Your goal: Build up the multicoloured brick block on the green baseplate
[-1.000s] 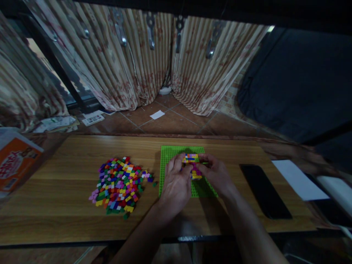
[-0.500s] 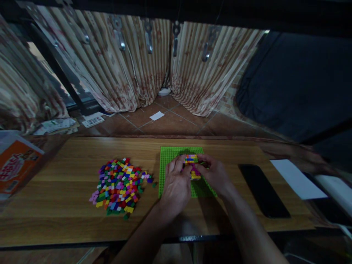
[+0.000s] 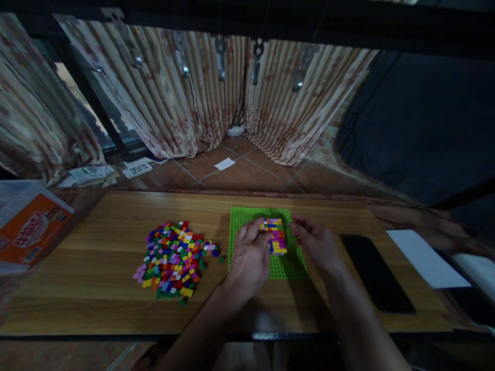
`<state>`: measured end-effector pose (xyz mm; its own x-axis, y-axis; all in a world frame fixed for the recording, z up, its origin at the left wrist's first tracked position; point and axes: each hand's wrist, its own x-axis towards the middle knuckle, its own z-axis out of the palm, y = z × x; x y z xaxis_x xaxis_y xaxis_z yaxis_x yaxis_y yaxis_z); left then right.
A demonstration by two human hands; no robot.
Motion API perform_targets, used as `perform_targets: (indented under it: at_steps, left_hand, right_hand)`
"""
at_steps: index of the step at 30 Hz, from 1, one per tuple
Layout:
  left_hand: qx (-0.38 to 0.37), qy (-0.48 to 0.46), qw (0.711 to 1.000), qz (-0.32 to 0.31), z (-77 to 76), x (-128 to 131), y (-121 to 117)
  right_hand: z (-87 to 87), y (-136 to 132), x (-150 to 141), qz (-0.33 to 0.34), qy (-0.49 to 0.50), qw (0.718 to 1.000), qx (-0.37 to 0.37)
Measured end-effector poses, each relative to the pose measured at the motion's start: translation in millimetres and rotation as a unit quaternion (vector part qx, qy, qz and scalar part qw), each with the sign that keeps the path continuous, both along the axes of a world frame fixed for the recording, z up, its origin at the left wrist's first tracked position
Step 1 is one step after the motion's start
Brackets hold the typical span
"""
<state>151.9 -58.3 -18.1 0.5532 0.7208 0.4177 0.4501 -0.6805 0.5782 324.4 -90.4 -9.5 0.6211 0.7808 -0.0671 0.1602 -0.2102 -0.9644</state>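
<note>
A low block of stacked toy building bricks (image 3: 277,236), mostly yellow, pink, purple and orange, sits on a green studded baseplate (image 3: 288,269). My left hand (image 3: 249,255) is closed around the block's left side, its thumb and fingertips against the bricks; the hand covers part of the block and the plate. Just right of the block, apart from it, my right hand (image 3: 316,242) hovers over the plate's right edge. Its fingers are half curled and slightly apart, and no brick shows in them.
Left of the plate lies a heap of loose colourful bricks (image 3: 174,257) on the wooden table (image 3: 104,299). A dark phone-like slab (image 3: 377,273) and a white sheet (image 3: 427,257) lie at right. An orange-and-white box (image 3: 33,226) stands at the left edge; striped curtains hang beyond.
My right hand has let go of the brick block and moved off to the right, uncovering more of it. My left hand stays on the block. The whole view has shifted slightly.
</note>
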Motion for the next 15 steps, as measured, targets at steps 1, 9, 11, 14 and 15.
perform_targets:
  at_steps: [1,9,11,14,15]
  left_hand:
    - [-0.006,-0.009,1.000,0.005,1.5,-1.9,1.3]
    - [-0.014,-0.112,0.989,0.098,14.8,-33.4,28.0]
    - [-0.013,-0.149,0.979,0.137,15.1,-45.7,40.1]
    - [-0.051,-0.229,0.953,0.191,14.6,-63.7,56.8]
    - [-0.072,-0.255,0.942,0.205,14.7,-68.9,61.0]
  right_hand:
    - [2.5,0.7,-0.1,-0.017,0.006,1.000,0.007]
    - [15.0,3.0,-31.1,-0.054,-0.024,0.990,0.132]
    - [15.3,0.5,-46.8,-0.008,-0.045,0.987,0.154]
    - [13.1,-3.8,-71.9,0.108,-0.120,0.976,0.145]
    - [11.9,-4.7,-79.7,0.150,-0.152,0.967,0.136]
